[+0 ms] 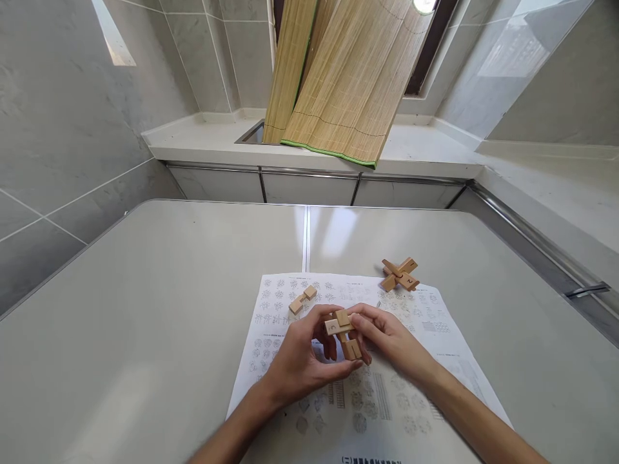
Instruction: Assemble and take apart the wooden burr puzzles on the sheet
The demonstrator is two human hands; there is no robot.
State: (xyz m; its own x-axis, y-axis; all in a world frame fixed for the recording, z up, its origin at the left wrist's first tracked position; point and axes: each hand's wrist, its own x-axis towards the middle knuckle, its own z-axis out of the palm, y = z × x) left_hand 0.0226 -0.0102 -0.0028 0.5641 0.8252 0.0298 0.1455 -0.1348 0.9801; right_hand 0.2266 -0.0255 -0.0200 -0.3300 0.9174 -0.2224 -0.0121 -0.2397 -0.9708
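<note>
Several interlocked wooden puzzle pieces (342, 327) are held between my two hands above a printed sheet. Dark numerals show on some of their faces. My left hand (307, 357) curls round them from the left, thumb beneath and fingers behind. From the right, my right hand (384, 332) pinches the upper right part with thumb and fingers. A loose notched wooden piece (303, 299) lies on the sheet, beyond my left hand. Some of my fingertips are hidden behind the pieces.
The printed instruction sheet (271, 309) lies on a pale table (145, 309). Beyond my right hand, near the sheet's far right corner, sits a crossed wooden puzzle assembly (400, 275). A bamboo blind (348, 84) hangs over the ledge (207, 145) behind the table.
</note>
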